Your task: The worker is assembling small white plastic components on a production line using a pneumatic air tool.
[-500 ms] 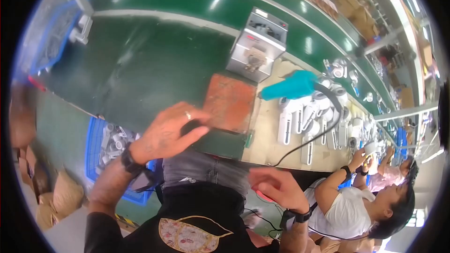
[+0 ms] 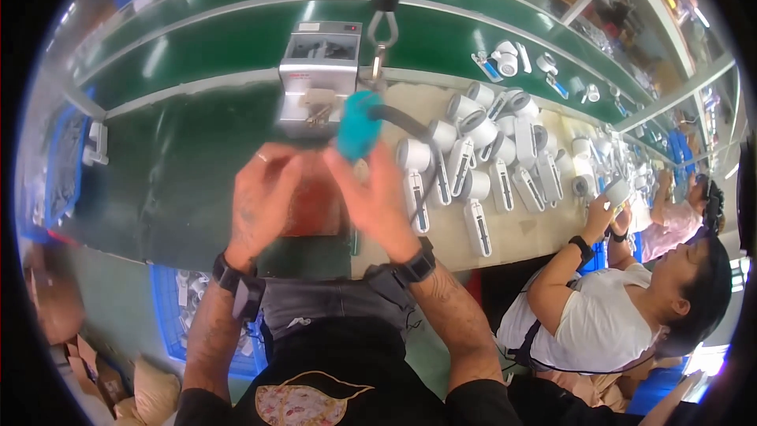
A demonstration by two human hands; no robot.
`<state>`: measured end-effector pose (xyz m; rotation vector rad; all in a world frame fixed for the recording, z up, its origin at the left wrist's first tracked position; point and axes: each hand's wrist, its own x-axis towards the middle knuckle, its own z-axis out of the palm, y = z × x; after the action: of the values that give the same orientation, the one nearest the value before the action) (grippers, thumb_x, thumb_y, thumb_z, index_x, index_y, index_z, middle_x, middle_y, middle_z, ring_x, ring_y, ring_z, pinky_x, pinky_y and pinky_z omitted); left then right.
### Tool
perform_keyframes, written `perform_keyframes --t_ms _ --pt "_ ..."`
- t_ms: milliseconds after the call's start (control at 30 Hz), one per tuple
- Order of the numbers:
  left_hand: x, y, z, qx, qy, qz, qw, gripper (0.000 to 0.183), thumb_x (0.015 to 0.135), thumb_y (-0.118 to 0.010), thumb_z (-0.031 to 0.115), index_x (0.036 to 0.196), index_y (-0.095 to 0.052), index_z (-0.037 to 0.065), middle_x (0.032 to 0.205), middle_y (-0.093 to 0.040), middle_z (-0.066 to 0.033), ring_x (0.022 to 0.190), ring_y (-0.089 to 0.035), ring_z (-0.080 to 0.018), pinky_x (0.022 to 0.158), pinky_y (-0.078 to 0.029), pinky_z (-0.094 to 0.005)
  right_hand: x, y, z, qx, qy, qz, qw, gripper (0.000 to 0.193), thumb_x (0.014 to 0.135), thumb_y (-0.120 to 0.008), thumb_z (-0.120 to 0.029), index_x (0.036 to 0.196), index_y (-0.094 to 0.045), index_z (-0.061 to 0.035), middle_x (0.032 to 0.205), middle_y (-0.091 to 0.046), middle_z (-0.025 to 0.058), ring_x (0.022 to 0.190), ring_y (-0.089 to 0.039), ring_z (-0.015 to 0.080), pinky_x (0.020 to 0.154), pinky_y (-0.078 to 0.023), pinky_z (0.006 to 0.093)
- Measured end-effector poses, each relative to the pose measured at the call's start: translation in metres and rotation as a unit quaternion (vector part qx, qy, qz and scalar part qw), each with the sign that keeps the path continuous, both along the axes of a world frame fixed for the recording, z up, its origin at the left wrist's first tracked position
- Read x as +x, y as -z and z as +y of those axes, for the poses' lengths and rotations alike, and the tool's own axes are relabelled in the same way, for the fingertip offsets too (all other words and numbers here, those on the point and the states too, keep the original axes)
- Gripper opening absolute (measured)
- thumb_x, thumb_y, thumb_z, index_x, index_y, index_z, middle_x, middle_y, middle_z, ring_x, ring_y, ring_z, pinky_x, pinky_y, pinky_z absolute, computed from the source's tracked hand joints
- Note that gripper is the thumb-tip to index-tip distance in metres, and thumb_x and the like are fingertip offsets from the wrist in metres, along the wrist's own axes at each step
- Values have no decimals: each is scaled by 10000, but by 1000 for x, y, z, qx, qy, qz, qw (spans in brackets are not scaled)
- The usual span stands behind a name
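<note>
My left hand (image 2: 266, 197) is above the brown-red square mat (image 2: 315, 209), fingers bent in toward the thumb; whatever is between them is too small or hidden to make out. Across from it my right hand (image 2: 381, 201) reaches up, thumb pointing to the left hand. A teal electric screwdriver (image 2: 359, 128) with a dark cable hangs in front of the right fingers and hides their tips. Whether they grip it cannot be seen. Just behind the hands stands a silver screw feeder (image 2: 319, 79) with an open top.
Several white-and-grey round-headed parts with slotted handles (image 2: 477, 225) crowd the beige sheet (image 2: 441, 244) at right. A metal hook (image 2: 384, 25) hangs over the bench. A blue crate (image 2: 168, 323) stands low at left. A co-worker (image 2: 583, 312) in white sits at right.
The view has turned to the right. My right hand has risen from beside my lap to the hanging screwdriver. My left hand has curled its fingers and stays over the mat area.
</note>
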<state>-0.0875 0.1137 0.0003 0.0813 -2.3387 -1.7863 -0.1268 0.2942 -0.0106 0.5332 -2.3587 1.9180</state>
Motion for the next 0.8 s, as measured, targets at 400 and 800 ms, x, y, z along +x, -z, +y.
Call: perform_keyframes --t_ms 400,800 --pt "-53 45 126 -393 154 59 904 466 905 -631 498 854 -649 35 787 -674 -135 764 -669 -341 667 -517 -459 66 -9 90 -133 233 49 962 524 863 -681 -122 1326 -507 52 999 -636 105 883 -603 175 743 -506 297" --pt "-20 2 38 -254 172 89 948 255 820 -717 223 966 -613 41 949 -604 -109 812 -645 -300 666 -539 -437 46 -17 56 -154 103 -23 982 822 920 -641 -597 1359 -463 75 890 -599 71 831 -565 174 737 -462 329"
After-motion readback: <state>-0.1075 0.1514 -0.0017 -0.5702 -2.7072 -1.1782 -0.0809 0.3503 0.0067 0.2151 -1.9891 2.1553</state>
